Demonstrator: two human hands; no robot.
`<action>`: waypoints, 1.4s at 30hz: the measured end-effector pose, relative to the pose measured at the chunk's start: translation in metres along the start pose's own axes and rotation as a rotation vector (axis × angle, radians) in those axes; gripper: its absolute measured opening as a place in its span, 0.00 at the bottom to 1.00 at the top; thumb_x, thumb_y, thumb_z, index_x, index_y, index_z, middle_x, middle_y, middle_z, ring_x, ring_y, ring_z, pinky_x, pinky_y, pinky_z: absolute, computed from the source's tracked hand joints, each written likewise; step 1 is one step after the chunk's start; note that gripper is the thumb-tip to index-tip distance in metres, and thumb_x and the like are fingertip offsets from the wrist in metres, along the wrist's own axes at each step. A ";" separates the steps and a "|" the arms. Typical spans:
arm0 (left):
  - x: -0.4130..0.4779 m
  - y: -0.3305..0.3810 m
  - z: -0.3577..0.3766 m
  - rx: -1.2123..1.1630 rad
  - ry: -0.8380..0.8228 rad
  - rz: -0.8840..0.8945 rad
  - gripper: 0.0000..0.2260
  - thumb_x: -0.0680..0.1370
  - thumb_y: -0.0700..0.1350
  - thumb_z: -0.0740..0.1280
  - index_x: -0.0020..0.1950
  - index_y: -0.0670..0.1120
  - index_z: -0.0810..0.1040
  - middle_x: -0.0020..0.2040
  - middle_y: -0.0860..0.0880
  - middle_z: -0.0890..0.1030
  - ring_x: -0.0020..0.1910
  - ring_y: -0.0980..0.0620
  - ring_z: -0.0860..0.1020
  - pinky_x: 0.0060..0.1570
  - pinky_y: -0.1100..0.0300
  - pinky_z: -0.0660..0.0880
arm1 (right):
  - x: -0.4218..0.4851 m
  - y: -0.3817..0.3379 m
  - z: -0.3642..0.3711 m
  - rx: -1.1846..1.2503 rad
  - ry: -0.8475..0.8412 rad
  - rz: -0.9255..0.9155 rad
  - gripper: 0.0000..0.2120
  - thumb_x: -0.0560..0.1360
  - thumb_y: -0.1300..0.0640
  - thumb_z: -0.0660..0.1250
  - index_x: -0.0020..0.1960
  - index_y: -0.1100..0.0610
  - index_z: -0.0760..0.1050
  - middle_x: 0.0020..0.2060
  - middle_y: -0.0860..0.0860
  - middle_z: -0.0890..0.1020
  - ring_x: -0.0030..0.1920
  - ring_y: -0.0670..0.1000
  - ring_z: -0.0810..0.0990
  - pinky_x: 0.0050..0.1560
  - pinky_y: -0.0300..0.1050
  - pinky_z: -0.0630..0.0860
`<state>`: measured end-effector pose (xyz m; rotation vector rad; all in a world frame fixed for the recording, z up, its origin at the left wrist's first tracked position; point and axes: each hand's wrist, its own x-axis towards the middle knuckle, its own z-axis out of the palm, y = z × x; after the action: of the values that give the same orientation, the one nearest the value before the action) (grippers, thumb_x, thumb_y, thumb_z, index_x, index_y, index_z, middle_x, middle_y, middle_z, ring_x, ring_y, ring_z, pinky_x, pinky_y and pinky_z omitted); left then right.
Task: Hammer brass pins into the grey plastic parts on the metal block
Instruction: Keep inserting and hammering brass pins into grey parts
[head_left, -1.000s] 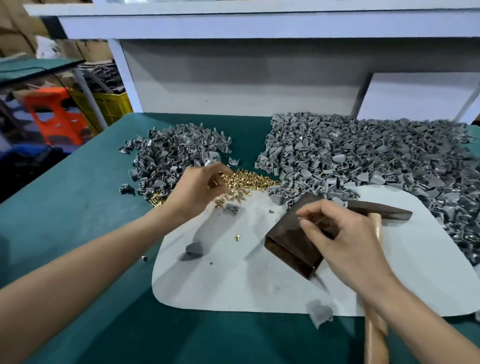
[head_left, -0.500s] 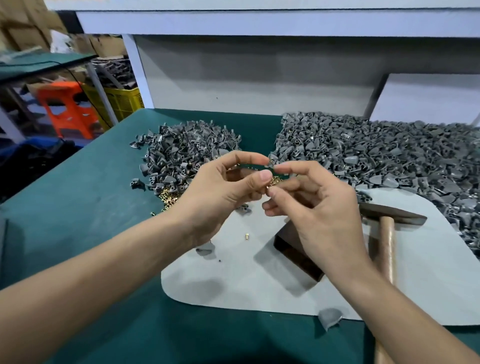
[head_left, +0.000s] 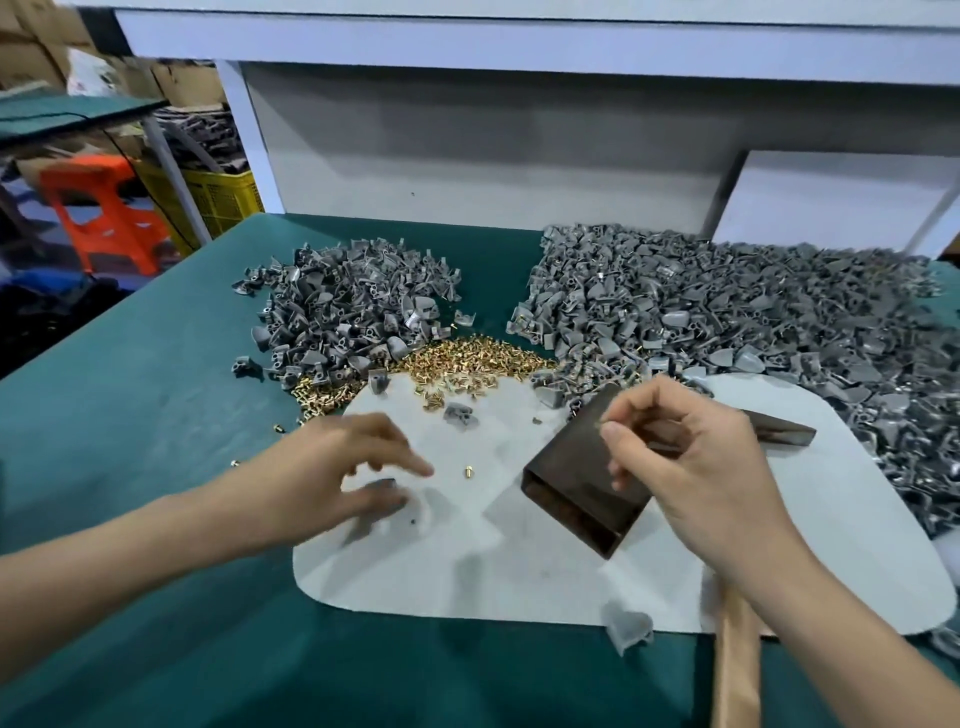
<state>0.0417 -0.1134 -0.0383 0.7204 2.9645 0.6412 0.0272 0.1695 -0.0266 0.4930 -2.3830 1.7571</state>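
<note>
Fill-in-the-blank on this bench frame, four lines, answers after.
1. The brass pins lie between two piles of ___ parts.
2. The metal block stands on a ___ mat.
3. The hammer has a ___ handle.
4. The ___ hand is above the block.
Answers: grey; white; wooden; right.
</note>
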 end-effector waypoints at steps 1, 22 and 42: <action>-0.004 -0.004 0.007 0.026 -0.030 0.014 0.08 0.75 0.46 0.71 0.53 0.55 0.84 0.50 0.56 0.80 0.43 0.60 0.78 0.44 0.68 0.73 | -0.001 0.004 -0.004 0.004 0.017 0.020 0.12 0.72 0.66 0.69 0.36 0.50 0.77 0.28 0.48 0.79 0.29 0.48 0.78 0.32 0.45 0.79; 0.081 0.090 0.074 -0.653 0.403 -0.029 0.07 0.72 0.42 0.74 0.47 0.52 0.81 0.40 0.58 0.82 0.45 0.63 0.79 0.47 0.73 0.71 | -0.026 0.033 -0.010 -0.285 0.215 -0.019 0.05 0.69 0.56 0.71 0.36 0.48 0.78 0.35 0.43 0.80 0.46 0.52 0.75 0.51 0.56 0.72; 0.077 0.084 0.089 -0.859 0.326 0.014 0.05 0.76 0.46 0.68 0.49 0.49 0.82 0.47 0.56 0.78 0.54 0.54 0.74 0.56 0.57 0.71 | -0.024 0.028 -0.006 -0.231 0.054 0.096 0.05 0.71 0.55 0.71 0.39 0.47 0.78 0.34 0.46 0.80 0.38 0.43 0.74 0.42 0.33 0.70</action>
<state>0.0197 0.0236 -0.0812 0.5694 2.4815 1.9888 0.0394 0.1863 -0.0568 0.3014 -2.5660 1.4806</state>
